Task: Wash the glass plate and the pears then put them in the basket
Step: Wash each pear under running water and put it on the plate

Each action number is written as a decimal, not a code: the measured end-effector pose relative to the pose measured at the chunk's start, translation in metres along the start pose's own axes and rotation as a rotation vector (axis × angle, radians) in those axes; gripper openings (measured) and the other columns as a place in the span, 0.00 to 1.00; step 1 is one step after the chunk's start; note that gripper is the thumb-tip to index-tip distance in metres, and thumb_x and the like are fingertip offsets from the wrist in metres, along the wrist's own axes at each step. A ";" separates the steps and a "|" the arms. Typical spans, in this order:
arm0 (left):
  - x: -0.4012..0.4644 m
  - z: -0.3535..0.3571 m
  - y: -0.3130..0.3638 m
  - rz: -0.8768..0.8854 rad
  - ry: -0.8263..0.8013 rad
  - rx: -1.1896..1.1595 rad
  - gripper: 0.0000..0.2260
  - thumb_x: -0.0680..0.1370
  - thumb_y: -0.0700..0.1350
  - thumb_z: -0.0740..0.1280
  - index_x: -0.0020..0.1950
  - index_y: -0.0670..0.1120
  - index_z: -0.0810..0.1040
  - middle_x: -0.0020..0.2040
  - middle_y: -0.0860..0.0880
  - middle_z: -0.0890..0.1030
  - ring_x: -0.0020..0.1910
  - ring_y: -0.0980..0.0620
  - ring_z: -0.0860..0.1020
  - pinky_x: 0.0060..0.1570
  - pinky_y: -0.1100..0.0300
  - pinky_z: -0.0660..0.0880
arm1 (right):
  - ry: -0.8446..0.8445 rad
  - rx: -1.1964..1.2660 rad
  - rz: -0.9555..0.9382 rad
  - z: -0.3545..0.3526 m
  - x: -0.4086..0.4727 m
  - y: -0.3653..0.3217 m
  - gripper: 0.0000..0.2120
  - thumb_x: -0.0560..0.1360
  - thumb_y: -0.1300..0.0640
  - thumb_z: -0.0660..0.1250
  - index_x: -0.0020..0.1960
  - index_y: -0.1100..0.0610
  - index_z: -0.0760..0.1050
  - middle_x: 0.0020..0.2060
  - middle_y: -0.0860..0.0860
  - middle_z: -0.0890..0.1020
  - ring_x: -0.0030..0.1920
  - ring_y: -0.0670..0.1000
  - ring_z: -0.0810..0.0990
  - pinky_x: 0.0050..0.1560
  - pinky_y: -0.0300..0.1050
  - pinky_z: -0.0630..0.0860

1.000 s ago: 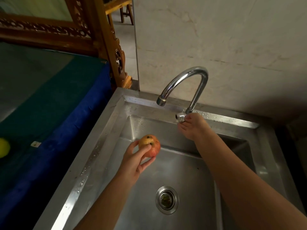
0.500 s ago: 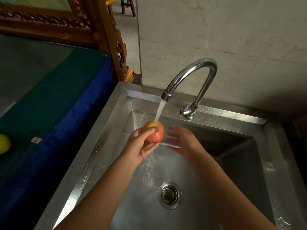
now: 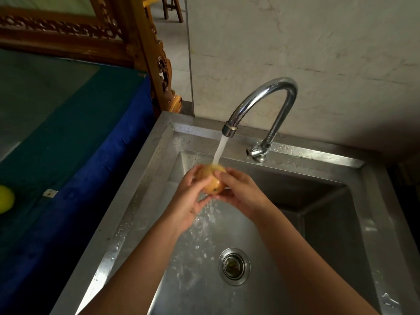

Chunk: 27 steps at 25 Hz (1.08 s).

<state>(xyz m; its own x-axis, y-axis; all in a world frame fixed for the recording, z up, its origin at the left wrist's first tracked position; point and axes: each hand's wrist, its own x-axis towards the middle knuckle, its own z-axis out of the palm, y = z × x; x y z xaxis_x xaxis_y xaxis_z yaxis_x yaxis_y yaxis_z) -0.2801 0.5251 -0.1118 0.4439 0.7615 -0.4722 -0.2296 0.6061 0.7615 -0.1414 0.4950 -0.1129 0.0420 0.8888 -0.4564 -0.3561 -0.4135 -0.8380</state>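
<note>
A yellow-red pear (image 3: pixel 211 181) is held under the running stream from the chrome tap (image 3: pixel 261 103), over the steel sink (image 3: pixel 145 178). My left hand (image 3: pixel 189 196) cups it from the left and my right hand (image 3: pixel 238 189) wraps it from the right, so both hands grip the fruit. Water splashes down below them toward the drain (image 3: pixel 234 266). A second yellow-green pear (image 3: pixel 5 198) lies at the left edge of the view on the green table top. The glass plate and the basket are out of view.
A table with a green top and blue cloth (image 3: pixel 75 155) stands left of the sink. Behind it is a carved wooden frame (image 3: pixel 147 53). A pale wall (image 3: pixel 306 53) rises behind the tap, whose handle (image 3: pixel 255 152) sits at its base.
The tap was turned on and water now runs. My right hand left the tap handle and closed on the pear, which my left hand raised into the stream.
</note>
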 end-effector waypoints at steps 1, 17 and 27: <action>0.000 0.000 0.003 -0.084 0.001 -0.061 0.22 0.71 0.49 0.67 0.65 0.49 0.70 0.63 0.41 0.74 0.58 0.46 0.78 0.50 0.53 0.79 | -0.021 -0.050 -0.104 0.000 -0.002 0.004 0.17 0.71 0.58 0.70 0.59 0.57 0.73 0.49 0.55 0.80 0.48 0.53 0.82 0.49 0.44 0.81; 0.018 0.019 0.009 -0.256 0.090 -0.519 0.21 0.70 0.46 0.71 0.60 0.43 0.71 0.58 0.36 0.71 0.52 0.38 0.78 0.44 0.45 0.81 | 0.704 0.010 -0.030 -0.050 0.048 -0.057 0.12 0.72 0.53 0.68 0.36 0.60 0.72 0.34 0.56 0.79 0.32 0.51 0.79 0.38 0.45 0.81; 0.019 0.017 0.010 -0.265 0.149 -0.464 0.17 0.74 0.48 0.67 0.60 0.45 0.70 0.60 0.36 0.70 0.52 0.38 0.77 0.41 0.46 0.81 | 0.541 0.137 -0.062 -0.066 0.061 -0.048 0.08 0.73 0.60 0.68 0.42 0.64 0.73 0.36 0.59 0.82 0.36 0.54 0.83 0.35 0.45 0.82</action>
<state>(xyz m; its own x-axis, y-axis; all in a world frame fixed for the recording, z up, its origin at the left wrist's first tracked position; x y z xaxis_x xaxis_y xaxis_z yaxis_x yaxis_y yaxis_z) -0.2593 0.5414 -0.1053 0.4185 0.5730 -0.7046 -0.4996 0.7932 0.3483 -0.0596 0.5560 -0.1202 0.5265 0.6676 -0.5264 -0.4545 -0.3022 -0.8379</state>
